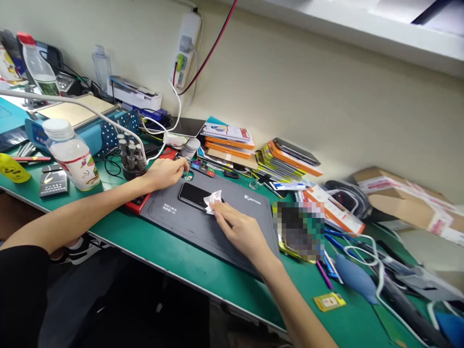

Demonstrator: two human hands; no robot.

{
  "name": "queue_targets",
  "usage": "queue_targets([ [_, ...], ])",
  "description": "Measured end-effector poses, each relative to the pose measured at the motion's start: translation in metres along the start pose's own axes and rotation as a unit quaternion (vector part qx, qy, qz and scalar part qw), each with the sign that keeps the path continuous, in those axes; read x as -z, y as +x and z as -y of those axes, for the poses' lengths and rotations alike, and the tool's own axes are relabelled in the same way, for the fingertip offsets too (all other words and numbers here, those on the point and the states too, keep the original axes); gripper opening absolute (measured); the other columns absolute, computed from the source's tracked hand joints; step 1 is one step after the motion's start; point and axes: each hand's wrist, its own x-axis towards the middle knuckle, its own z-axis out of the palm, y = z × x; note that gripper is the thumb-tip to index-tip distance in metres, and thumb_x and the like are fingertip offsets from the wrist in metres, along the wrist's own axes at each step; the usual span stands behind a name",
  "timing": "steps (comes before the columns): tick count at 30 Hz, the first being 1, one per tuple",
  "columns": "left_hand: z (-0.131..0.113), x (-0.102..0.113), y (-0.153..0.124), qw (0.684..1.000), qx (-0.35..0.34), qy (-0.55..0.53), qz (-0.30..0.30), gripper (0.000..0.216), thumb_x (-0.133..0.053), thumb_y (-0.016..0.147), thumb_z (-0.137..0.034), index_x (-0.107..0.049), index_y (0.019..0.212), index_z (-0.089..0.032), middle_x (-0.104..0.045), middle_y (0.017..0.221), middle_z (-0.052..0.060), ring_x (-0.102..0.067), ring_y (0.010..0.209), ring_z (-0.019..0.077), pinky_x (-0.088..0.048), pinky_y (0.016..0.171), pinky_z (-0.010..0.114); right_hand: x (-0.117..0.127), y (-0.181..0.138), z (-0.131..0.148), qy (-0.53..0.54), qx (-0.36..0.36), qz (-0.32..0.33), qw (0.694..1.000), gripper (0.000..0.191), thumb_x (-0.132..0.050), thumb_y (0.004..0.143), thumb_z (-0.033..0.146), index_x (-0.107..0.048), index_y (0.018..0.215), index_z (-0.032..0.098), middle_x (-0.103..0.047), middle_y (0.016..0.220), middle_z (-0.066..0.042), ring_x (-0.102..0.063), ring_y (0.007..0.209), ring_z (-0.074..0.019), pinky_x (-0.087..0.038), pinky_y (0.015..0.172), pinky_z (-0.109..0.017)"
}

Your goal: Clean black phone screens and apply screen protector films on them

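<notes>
A black phone (193, 195) lies flat on a grey work mat (188, 227) on the green bench. My right hand (239, 229) presses a small white wipe (212, 200) onto the phone's right end, fingers pinched on the wipe. My left hand (165, 172) rests at the mat's far left corner, fingers curled near a small green part (188, 176); whether it holds anything is unclear.
A labelled plastic bottle (72, 154) and a holder of tool bits (131, 159) stand left. Stacked phone-part packets (228, 140) and cases (290, 162) line the wall. Cables, a blue blower (357, 280), a yellow card (329, 301) and cardboard boxes (406, 203) crowd the right.
</notes>
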Motion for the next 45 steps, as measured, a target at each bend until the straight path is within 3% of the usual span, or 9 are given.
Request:
queue_targets([
  [6,-0.003,0.003,0.001,1.0,0.0,-0.01,-0.002,0.033,-0.047,0.103,-0.027,-0.074,0.12,-0.024,-0.076,0.08,0.002,-0.072,0.078,0.0209,-0.046,0.075,0.029,-0.001,0.014,-0.016,0.032,-0.037,-0.003,0.999,0.038,-0.049,0.11,0.034,-0.08,0.13,0.028,-0.074,0.138,-0.002,-0.07,0.131,-0.0285,-0.057,0.118,-0.051],
  [10,-0.003,0.005,0.0,1.0,0.004,0.006,-0.014,0.032,-0.049,0.102,-0.028,-0.076,0.12,-0.025,-0.072,0.073,0.0,-0.068,0.07,0.0186,-0.042,0.07,0.027,0.001,0.013,-0.013,0.007,-0.014,-0.043,0.999,0.037,-0.048,0.109,0.031,-0.083,0.123,0.024,-0.078,0.13,-0.005,-0.075,0.124,-0.0289,-0.058,0.116,-0.05],
  [15,-0.003,0.004,0.002,0.999,-0.021,0.006,-0.039,0.031,-0.051,0.099,-0.026,-0.077,0.116,-0.022,-0.069,0.068,-0.001,-0.063,0.062,0.0154,-0.039,0.066,0.026,0.019,0.004,-0.004,-0.05,0.037,-0.041,0.997,0.035,-0.052,0.109,0.027,-0.085,0.101,0.025,-0.085,0.113,-0.002,-0.081,0.109,-0.025,-0.066,0.1,-0.038],
  [20,-0.003,0.003,0.003,0.998,-0.034,0.013,-0.047,0.028,-0.052,0.099,-0.025,-0.077,0.112,-0.022,-0.064,0.063,-0.003,-0.064,0.06,0.015,-0.041,0.065,0.026,0.032,0.005,-0.016,-0.085,0.062,-0.027,0.994,0.037,-0.051,0.11,0.026,-0.083,0.091,0.024,-0.087,0.1,0.0,-0.082,0.105,-0.023,-0.065,0.082,-0.028],
  [24,-0.003,0.002,0.002,0.998,-0.051,0.021,-0.034,0.027,-0.051,0.101,-0.027,-0.076,0.112,-0.022,-0.067,0.064,-0.003,-0.065,0.061,0.0145,-0.043,0.066,0.026,0.022,0.005,-0.024,-0.083,0.063,-0.042,0.994,0.034,-0.05,0.11,0.026,-0.084,0.112,0.022,-0.082,0.124,-0.004,-0.078,0.118,-0.0246,-0.063,0.099,-0.034],
  [27,-0.003,0.002,0.002,0.995,-0.093,0.034,-0.018,0.028,-0.052,0.103,-0.033,-0.074,0.115,-0.021,-0.072,0.072,-0.001,-0.068,0.066,0.0152,-0.043,0.066,0.026,0.013,0.008,-0.029,-0.055,0.03,-0.037,0.997,0.036,-0.047,0.111,0.025,-0.081,0.124,0.022,-0.077,0.134,-0.004,-0.074,0.126,-0.0244,-0.063,0.102,-0.037],
  [31,-0.001,0.003,0.0,0.987,-0.153,0.037,-0.024,0.026,-0.053,0.104,-0.035,-0.074,0.111,-0.02,-0.08,0.088,0.001,-0.075,0.081,0.016,-0.044,0.068,0.025,0.014,0.01,-0.037,-0.039,0.003,-0.038,0.999,0.031,-0.055,0.109,0.031,-0.083,0.116,0.022,-0.082,0.125,-0.005,-0.076,0.123,-0.0274,-0.061,0.102,-0.04],
  [37,0.003,0.006,0.002,0.984,-0.164,0.046,-0.041,0.03,-0.048,0.108,-0.036,-0.073,0.111,-0.02,-0.082,0.106,0.003,-0.076,0.087,0.0152,-0.046,0.07,0.026,0.031,0.01,-0.049,-0.001,-0.05,-0.029,0.998,0.024,-0.06,0.104,0.031,-0.081,0.095,0.026,-0.086,0.102,-0.003,-0.081,0.093,-0.0239,-0.056,0.075,-0.034],
  [45,0.0,0.014,0.004,0.988,-0.139,0.069,-0.025,0.034,-0.047,0.11,-0.044,-0.073,0.107,-0.022,-0.082,0.102,0.002,-0.076,0.086,0.0171,-0.046,0.067,0.028,0.042,0.013,-0.052,-0.067,-0.178,-0.187,0.964,0.022,-0.057,0.101,0.035,-0.062,0.082,0.024,-0.074,0.082,-0.003,-0.065,0.073,-0.019,-0.039,0.062,-0.032],
])
